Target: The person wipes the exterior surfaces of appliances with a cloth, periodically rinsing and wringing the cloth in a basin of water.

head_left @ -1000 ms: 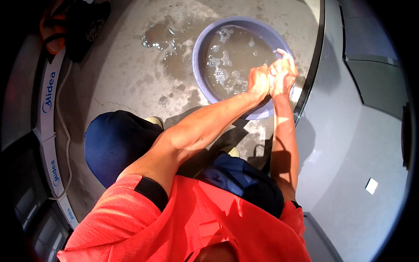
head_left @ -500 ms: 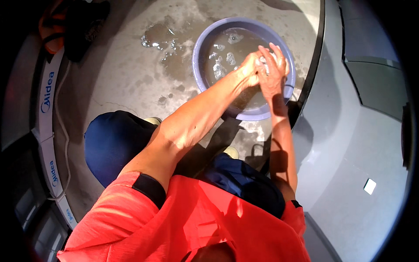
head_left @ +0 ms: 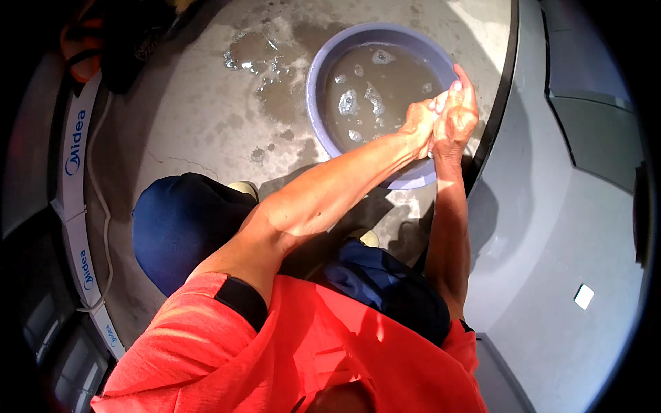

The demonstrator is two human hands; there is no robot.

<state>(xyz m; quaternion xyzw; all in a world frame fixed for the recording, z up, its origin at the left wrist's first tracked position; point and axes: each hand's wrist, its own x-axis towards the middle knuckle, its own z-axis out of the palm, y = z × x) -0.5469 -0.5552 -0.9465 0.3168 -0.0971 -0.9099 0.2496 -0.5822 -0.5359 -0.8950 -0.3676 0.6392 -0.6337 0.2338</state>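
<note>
Above the right side of a round purple plastic basin point(head_left: 316, 103), my two hands are pressed together. My left hand point(head_left: 417, 125) is closed, its fingers tucked against the other palm; whatever may be inside them is hidden. My right hand point(head_left: 457, 118) lies against it from the right, its fingers stretched out and pointing away from me, the outermost standing apart. The skin looks wet and bright. Murky brownish water point(head_left: 406, 79) fills the basin below, with several patches of white suds point(head_left: 348, 102) floating on it.
Wet patches point(head_left: 256, 58) shine on the concrete floor point(head_left: 200, 117) left of the basin. A grey panel point(head_left: 544, 206) rises close on the right. Along the left run a white strip point(head_left: 74, 144) and a pale cable point(head_left: 102, 196). My dark-trousered knee point(head_left: 186, 227) is bent at the left.
Both hands have moved right and slightly nearer to me, from over the water toward the basin's right rim. The suds have drifted apart. A whitish patch between the hands is less visible now.
</note>
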